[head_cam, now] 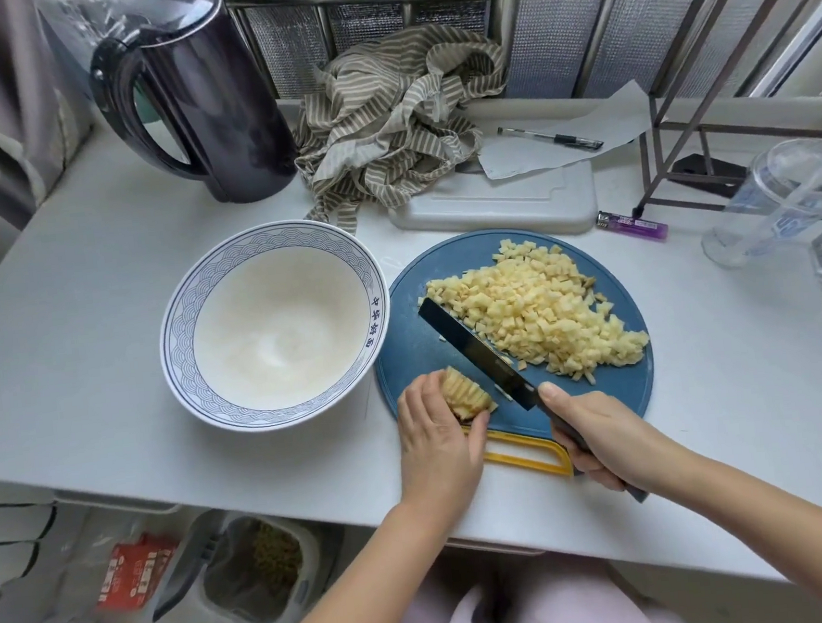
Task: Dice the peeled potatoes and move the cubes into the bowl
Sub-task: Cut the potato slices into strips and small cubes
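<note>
Blue cutting board (412, 341) on the white bench (75, 343), pile of cubes (540, 314) heaped over its far right half. At the near edge, one last potato piece (464, 394), slit into strips, held down under the curled left hand (436, 439). Just right of it, knife (473, 350), long axis slanting from near right to far left, handle gripped in the right hand (597, 436), one finger laid at the blade's heel. Edge possibly resting on the board, hard to tell from above. Bowl (176, 344) just left of the board, no cubes inside, nearer the left hand. Judged so: dicing almost finished, next cuts needing the blade shifted left across the strips, close to the fingertips; transfer to the bowl not yet begun.
</note>
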`<action>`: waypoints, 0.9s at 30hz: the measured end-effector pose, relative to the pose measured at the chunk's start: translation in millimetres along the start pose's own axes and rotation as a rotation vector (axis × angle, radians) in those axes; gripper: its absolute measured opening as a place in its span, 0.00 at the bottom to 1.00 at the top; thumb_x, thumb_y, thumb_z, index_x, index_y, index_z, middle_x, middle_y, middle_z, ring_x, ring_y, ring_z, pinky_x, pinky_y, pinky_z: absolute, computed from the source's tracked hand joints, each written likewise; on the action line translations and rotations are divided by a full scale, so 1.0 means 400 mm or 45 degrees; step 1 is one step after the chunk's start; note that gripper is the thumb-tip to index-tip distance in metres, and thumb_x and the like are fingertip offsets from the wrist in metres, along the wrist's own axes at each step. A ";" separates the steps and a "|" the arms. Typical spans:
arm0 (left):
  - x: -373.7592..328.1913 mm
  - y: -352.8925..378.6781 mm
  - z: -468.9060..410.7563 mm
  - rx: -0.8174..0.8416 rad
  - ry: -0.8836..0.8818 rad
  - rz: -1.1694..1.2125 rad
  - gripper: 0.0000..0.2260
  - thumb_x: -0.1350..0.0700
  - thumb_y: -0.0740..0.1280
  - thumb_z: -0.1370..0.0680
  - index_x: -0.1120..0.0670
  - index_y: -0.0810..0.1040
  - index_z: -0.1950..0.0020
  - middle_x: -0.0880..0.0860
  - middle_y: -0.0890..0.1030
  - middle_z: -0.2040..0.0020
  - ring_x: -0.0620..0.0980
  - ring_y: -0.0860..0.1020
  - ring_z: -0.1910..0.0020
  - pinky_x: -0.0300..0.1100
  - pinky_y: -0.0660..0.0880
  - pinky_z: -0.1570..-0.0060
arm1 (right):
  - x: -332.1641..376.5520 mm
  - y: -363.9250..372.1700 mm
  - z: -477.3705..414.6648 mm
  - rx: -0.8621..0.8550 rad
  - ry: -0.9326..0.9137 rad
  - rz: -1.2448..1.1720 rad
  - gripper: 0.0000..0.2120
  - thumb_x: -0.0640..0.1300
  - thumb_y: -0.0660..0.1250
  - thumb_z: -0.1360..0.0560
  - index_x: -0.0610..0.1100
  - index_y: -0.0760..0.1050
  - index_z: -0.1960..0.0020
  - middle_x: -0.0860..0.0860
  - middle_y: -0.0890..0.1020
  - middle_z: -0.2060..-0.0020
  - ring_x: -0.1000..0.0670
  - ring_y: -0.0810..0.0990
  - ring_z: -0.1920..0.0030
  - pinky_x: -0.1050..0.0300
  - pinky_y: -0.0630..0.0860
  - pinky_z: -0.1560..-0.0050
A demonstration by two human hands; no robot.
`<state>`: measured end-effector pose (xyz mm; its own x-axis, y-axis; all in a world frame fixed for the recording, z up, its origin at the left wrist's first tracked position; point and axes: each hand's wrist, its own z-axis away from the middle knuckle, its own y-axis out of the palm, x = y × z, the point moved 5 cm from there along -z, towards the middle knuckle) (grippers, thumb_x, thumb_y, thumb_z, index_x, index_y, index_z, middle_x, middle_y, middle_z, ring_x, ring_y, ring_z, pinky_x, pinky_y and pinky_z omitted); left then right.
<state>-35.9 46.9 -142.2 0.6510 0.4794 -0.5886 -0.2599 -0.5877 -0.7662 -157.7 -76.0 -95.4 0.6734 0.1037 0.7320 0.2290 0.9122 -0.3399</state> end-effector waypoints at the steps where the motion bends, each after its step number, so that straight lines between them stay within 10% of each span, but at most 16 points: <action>1: 0.004 -0.004 0.000 0.013 0.002 0.028 0.26 0.43 0.61 0.24 0.59 0.65 0.33 0.57 0.71 0.41 0.54 0.69 0.41 0.48 0.70 0.38 | 0.006 -0.001 0.005 0.014 -0.008 0.006 0.31 0.65 0.50 0.21 0.38 0.65 0.66 0.48 0.64 0.79 0.49 0.60 0.80 0.63 0.61 0.79; 27: 0.011 -0.005 0.002 -0.009 -0.021 0.123 0.23 0.43 0.61 0.23 0.59 0.66 0.36 0.56 0.72 0.43 0.52 0.70 0.43 0.46 0.70 0.41 | 0.027 0.017 0.033 0.051 0.086 0.190 0.29 0.64 0.47 0.20 0.43 0.63 0.66 0.55 0.65 0.82 0.53 0.61 0.81 0.62 0.62 0.77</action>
<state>-33.0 50.8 -143.3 0.6111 0.4312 -0.6638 -0.3157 -0.6362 -0.7040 -158.1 -63.6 -81.9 0.7439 0.2138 0.6332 0.0953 0.9038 -0.4171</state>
